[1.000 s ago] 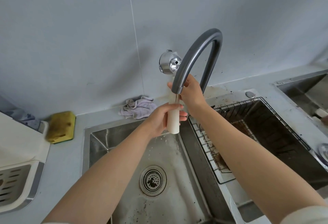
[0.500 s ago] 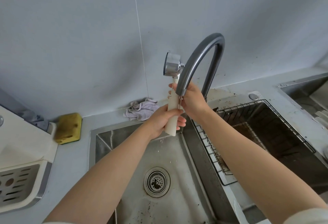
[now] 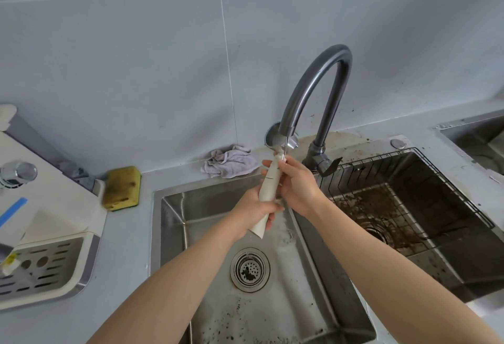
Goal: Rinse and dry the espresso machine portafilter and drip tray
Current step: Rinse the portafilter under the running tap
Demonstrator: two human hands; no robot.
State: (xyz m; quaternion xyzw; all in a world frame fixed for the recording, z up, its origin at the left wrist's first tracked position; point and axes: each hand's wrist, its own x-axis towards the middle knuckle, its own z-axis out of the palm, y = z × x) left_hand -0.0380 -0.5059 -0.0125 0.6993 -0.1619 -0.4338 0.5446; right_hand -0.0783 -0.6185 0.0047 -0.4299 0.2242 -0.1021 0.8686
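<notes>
Our left grip is clenched round the lower half of the portafilter handle. Our right grip curls round the upper handle just under the metal head. The head sits behind the faucet spout, mid-frame, above the left sink. A thin stream of water lands near the neck.

We judge that the wet handle could slide through both grips and drop into the basin. Held head-up like this, the water may run down the handle and miss the basket. The head could also knock the spout. Coffee grounds in the right sink could splash back. The drip tray, lower left on the tabletop, looks yet to be rinsed.
</notes>
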